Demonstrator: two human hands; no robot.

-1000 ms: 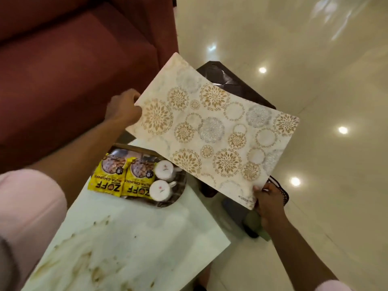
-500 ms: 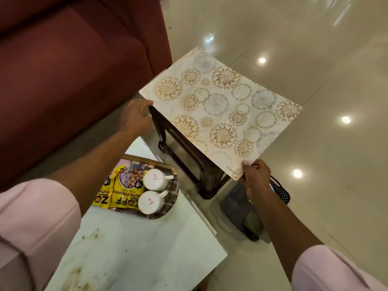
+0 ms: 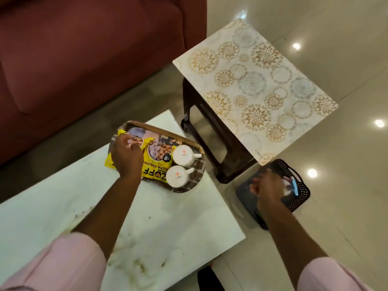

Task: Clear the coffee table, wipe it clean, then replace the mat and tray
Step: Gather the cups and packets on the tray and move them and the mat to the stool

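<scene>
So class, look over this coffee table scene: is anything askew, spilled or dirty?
Brown stains mark the marble coffee table near its front edge. The patterned mat overhangs the dark stool, lying crooked.

Both arms reach forward from pink sleeves pushed up past the elbows, forearms bare. The left hand (image 3: 126, 158) is extended farther out, palm down, fingers loosely curled and spread, holding nothing. The right hand (image 3: 267, 186) sits lower and nearer, blurred, its fingers bent inward; whether it grips anything is unclear.

Tray (image 3: 190, 141) on marble table (image 3: 168, 227)
</scene>
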